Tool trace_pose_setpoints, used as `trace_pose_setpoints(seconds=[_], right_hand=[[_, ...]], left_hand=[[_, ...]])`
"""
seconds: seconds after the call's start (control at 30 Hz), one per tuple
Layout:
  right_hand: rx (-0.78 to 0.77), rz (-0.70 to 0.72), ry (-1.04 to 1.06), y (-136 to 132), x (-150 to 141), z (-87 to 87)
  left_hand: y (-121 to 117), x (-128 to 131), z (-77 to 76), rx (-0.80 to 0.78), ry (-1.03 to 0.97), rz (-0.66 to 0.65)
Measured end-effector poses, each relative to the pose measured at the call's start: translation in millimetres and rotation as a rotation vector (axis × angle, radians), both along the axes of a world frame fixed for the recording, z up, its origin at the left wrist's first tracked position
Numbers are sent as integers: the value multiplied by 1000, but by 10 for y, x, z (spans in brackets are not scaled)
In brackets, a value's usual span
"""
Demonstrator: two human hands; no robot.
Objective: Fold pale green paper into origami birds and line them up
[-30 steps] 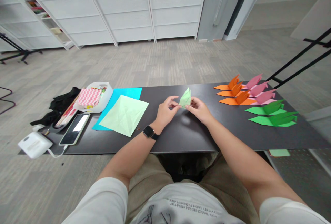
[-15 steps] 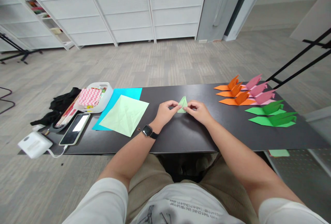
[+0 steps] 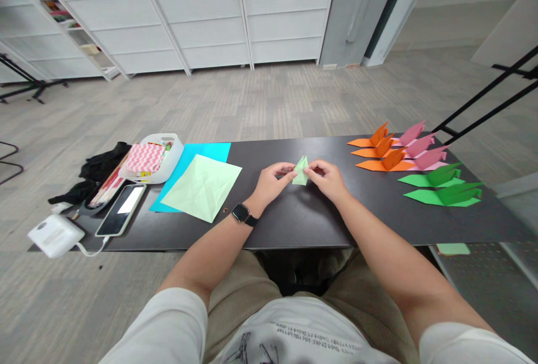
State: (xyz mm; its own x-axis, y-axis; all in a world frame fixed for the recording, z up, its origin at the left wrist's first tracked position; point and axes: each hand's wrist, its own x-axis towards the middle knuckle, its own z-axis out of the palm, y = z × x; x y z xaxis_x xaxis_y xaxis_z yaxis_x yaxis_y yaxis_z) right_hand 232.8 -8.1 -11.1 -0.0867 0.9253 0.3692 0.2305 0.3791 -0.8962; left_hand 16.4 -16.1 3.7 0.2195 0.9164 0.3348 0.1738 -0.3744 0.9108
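A small folded light-green paper piece (image 3: 301, 171) is held just above the black table (image 3: 302, 218), near its middle. My left hand (image 3: 271, 180) pinches its left side and my right hand (image 3: 328, 178) pinches its right side; both hands are closed on it. A watch sits on my left wrist. A creased light-green square sheet (image 3: 202, 186) lies flat to the left, partly over a blue sheet (image 3: 190, 156).
Folded paper birds stand at the right: orange ones (image 3: 380, 150), pink ones (image 3: 422, 144) and green ones (image 3: 443, 184). At the left are a white tray (image 3: 156, 159) of patterned paper, a phone (image 3: 121, 208), a white box (image 3: 56, 234) and black cloth (image 3: 101, 167).
The folded green piece was raised and upright a second ago. It has since come down closer to the table and is turned between my fingers, which have shifted their pinch slightly.
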Motion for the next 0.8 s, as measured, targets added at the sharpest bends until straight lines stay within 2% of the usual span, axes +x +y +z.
trace_pose_setpoints(seconds=[0.13, 0.37, 0.63, 0.8], right_hand=[[66, -1, -40, 7, 0, 12], [182, 33, -160, -40, -21, 104], [202, 90, -208, -49, -3, 94], [198, 131, -148, -66, 29, 102]], left_hand=[[6, -32, 14, 118, 29, 74], [-26, -56, 109, 229, 60, 94], [-45, -59, 155, 270, 130, 114], [-32, -74, 170, 249, 152, 158]])
